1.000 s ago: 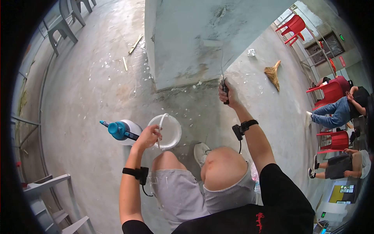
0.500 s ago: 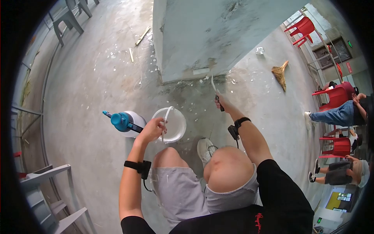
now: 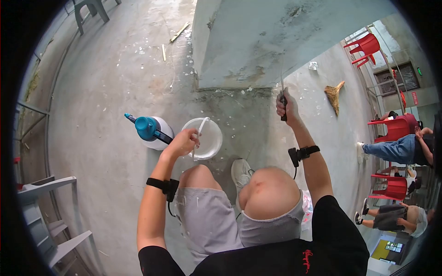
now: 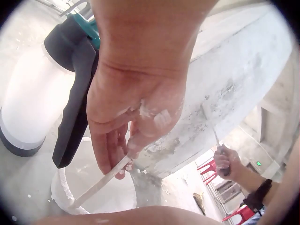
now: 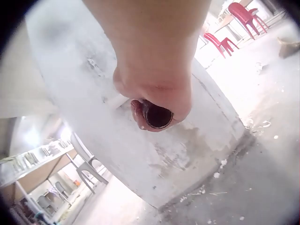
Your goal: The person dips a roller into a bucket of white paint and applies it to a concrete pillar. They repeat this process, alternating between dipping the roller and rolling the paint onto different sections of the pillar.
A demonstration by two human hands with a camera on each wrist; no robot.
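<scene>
My left hand [image 3: 185,141] holds the bail handle [image 4: 101,183] of a white bucket [image 3: 212,141] between thumb and fingers; white smears mark the palm. The bucket stands on the floor before my left knee. Gripped in my right hand [image 3: 289,108] is the dark handle [image 4: 225,165] of a paint roller. Its small pale roller [image 4: 205,111] lies against the grey pillar [image 3: 244,46], whose lower part is stained and pitted. The open handle end [image 5: 158,116] faces the right wrist camera.
A white spray bottle [image 3: 146,129] with a teal top stands left of the bucket. Wood strips [image 3: 179,32] and white flecks lie on the floor. A straw hand broom [image 3: 334,96] is at right. Beyond it are red chairs [image 3: 366,46] and people [image 3: 391,147]; a grey chair [image 3: 50,221] stands at left.
The roller went down to the pillar's foot, then back up the face as my right hand moved forward and right. My left hand kept the bucket handle. The head view shifted slightly.
</scene>
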